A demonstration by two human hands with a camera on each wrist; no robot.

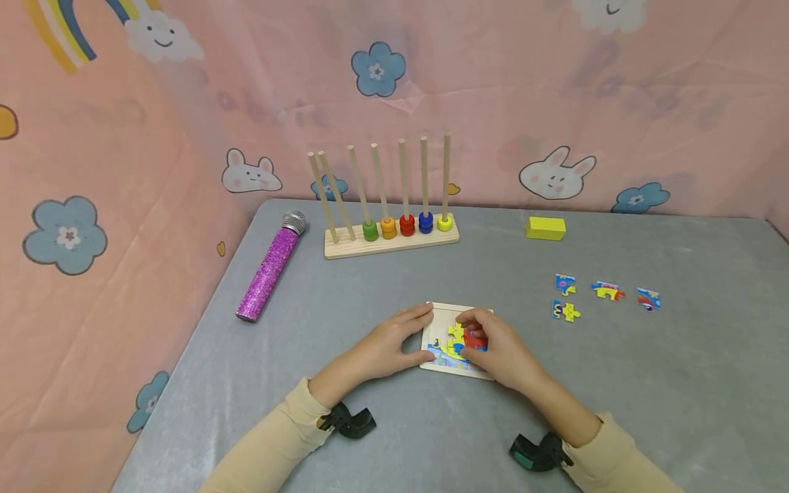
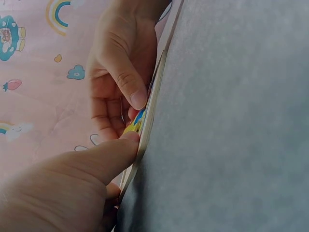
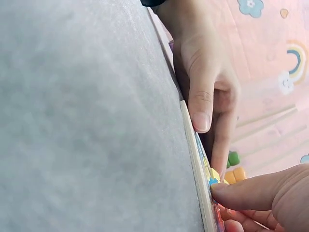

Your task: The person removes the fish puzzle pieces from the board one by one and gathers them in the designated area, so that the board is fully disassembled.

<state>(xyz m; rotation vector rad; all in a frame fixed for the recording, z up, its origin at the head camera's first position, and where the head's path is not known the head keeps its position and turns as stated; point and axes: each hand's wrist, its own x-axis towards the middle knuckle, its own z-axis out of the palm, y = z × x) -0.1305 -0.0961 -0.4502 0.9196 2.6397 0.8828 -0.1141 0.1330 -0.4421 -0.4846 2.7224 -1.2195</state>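
A square wooden puzzle tray (image 1: 446, 306) lies on the table, its lower part filled with blue, yellow and red picture pieces. My left hand (image 1: 385, 346) rests at its left side, fingers at the far corner and thumb on the near left rim, all fairly straight. Over the tray's right half, my right hand (image 1: 502, 349) has curled fingers and thumb around a red puzzle piece (image 1: 474, 339), largely covered by them. Next to it sits a yellow piece (image 1: 456, 334). In the right wrist view, the right thumb (image 3: 227, 191) presses down close to the tray's rim (image 3: 200, 179).
Several loose puzzle pieces (image 1: 607, 290) lie to the right. Behind them is a yellow block (image 1: 545, 229). A wooden peg stand (image 1: 391, 247) with coloured rings stands at the back; a purple glittery microphone (image 1: 269, 274) lies left. Printed pink cloth (image 1: 468, 89) hangs behind the grey table (image 1: 678, 397).
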